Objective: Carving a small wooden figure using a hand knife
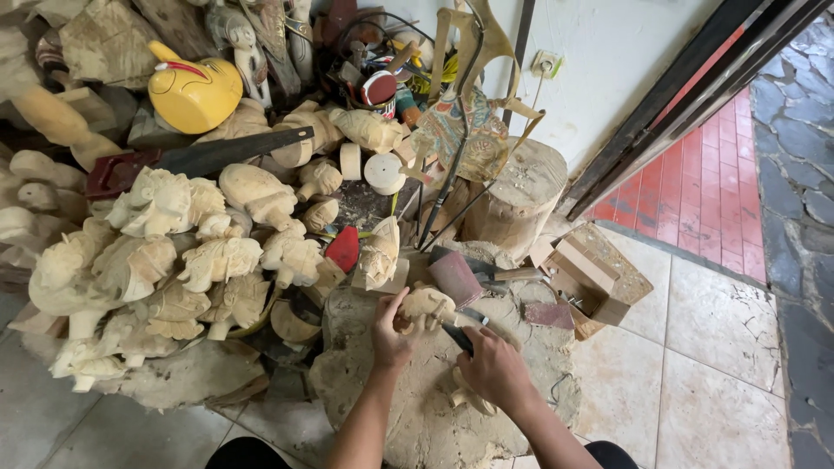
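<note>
Open brown cardboard box [599, 280] right of stump.

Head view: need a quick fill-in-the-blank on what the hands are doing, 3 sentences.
1. The left hand holds a pale wooden ____ on the stump.
2. The right hand holds a ____ whose blade meets the carving.
3. Left of the stump lies a pile of unpainted figures; behind it, one painted piece is ____.

Missing words: carving; knife; yellow
</note>
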